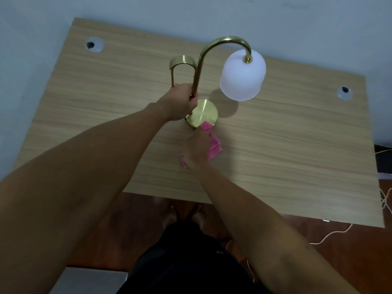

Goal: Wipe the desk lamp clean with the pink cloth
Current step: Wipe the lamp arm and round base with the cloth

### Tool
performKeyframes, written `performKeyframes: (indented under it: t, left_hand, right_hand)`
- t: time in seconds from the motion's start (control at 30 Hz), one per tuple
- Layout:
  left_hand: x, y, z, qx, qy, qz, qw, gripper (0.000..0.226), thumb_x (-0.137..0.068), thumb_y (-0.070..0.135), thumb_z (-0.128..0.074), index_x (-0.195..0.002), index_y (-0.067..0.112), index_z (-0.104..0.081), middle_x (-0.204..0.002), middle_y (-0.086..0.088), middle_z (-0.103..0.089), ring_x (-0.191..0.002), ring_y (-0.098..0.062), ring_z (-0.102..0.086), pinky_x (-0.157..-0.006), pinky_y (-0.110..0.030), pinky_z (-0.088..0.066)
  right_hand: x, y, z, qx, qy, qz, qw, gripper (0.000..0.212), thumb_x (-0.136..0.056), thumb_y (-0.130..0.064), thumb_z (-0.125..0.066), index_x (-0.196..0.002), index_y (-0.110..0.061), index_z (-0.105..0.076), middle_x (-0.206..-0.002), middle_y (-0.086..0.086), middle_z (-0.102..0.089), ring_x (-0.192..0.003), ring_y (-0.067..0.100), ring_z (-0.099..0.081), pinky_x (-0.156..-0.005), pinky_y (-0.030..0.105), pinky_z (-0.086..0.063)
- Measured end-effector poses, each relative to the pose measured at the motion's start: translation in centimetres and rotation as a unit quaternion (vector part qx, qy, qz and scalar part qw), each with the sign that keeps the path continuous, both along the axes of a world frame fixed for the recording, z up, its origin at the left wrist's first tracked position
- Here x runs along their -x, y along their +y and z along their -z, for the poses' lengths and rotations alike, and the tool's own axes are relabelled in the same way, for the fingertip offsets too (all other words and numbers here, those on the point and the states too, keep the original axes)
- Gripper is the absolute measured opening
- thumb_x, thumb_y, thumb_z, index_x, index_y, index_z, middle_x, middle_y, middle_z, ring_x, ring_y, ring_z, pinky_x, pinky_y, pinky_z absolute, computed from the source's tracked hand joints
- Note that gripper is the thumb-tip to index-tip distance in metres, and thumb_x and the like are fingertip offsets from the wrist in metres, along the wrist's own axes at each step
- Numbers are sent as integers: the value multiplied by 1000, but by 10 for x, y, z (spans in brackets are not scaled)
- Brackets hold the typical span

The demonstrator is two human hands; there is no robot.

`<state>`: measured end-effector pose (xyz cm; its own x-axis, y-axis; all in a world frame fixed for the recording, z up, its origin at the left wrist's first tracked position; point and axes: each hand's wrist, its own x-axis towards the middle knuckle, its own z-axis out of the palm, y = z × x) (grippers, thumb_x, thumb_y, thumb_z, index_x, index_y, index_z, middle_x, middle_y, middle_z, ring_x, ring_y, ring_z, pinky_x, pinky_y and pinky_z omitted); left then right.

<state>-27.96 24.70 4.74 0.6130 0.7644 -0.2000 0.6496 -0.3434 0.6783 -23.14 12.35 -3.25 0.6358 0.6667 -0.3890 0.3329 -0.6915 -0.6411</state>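
While the light wood-grain surface (275, 145) carries the whole scene, the brass desk lamp with a curved stem and frosted white shade (242, 75) stands near its middle, upright on a round brass base (204, 112). Left hand (180, 102) is closed around the lower part of the stem, just above the base, with the fingers wrapped about the tube. Right hand (196, 150) is closed on the crumpled pink cloth (214, 145), which protrudes from both sides of the fist; the forward end of the cloth lies against the near rim of the base, apparently touching it, though the exact contact is hard to confirm from this angle. The white shade hangs from the arched top of the stem to the right of the base and casts a round shadow on the surface beneath. A second brass arch (182, 63), shaped like a flat loop, rises to the left of the stem behind the left hand. Two round cable ports (94, 45) are set into the surface, one at far left and one at far right. A thin pale cord (333, 234) trails across the dark reddish floor (127, 219) at the right.
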Motion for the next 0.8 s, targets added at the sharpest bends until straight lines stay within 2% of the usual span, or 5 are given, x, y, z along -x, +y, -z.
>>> performKeyframes:
  t: [0.1,0.23,0.4,0.63,0.8]
  left_hand:
    - [1,0,0,-2,1,5,1000,20,-100,17,-51,-105,4,-66,-99,-13,-70,-84,-21,-62,-62,-19,-40]
    - [1,0,1,-6,0,9,1000,19,-100,18,-52,-105,5,-65,-99,-12,-69,-85,-21,-62,-64,-22,-40]
    - [1,1,2,-8,2,11,1000,20,-101,20,-52,-107,6,-65,-99,-10,-68,-88,-22,-63,-66,-23,-42]
    - [1,4,4,-3,-5,18,1000,18,-100,19,-53,-103,6,-65,-97,-13,-70,-86,-24,-65,-65,-22,-47]
    - [0,4,4,-7,1,12,1000,19,-100,20,-53,-103,6,-66,-97,-13,-71,-89,-25,-65,-80,-37,-54]
  right_hand:
    - [3,-10,0,-57,12,-16,998,22,-91,7,-41,-95,-5,-60,-71,0,-55,-61,15,-57,-54,24,-42]
    - [-23,-15,-25,-162,180,116,963,31,-105,-8,-48,-119,-13,-75,-95,1,-71,-79,16,-66,-70,30,-54]
    - [-76,14,-43,-244,88,188,947,33,-91,-14,-49,-102,-17,-80,-97,1,-76,-99,25,-69,-93,47,-57]
    - [-89,34,-25,-58,-142,-254,955,27,-106,-10,-41,-127,-24,-50,-120,2,-62,-110,0,-62,-89,18,-53]
    - [-57,-4,32,-97,-301,-326,891,66,-85,6,-48,-150,-5,-48,-156,28,-42,-143,51,-40,-111,66,-37]
